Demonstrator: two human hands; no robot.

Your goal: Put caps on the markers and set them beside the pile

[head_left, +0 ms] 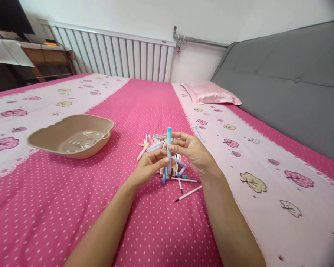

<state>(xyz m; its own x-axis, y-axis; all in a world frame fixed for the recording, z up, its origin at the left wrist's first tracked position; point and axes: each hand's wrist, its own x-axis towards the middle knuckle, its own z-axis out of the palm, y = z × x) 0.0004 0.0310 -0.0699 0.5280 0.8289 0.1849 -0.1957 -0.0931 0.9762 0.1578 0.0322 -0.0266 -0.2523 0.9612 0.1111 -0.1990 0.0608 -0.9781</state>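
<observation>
An upright light-blue pen point(169, 146) is held between both hands above a pile of pens point(161, 159) on the pink dotted bedspread. My left hand point(147, 168) pinches the pen's lower part with closed fingers. My right hand point(193, 150) grips its upper part from the right. The pile holds several blue, pink and white pens, partly hidden behind my hands. Two thin white pens point(187, 193) lie loose just in front of the pile.
A tan plastic basin point(100, 128) sits to the left on the bed. One loose blue pen point(199, 133) lies to the right of the pile. A pink pillow point(210, 92), a grey headboard point(281, 85) and a white radiator point(114, 53) lie beyond.
</observation>
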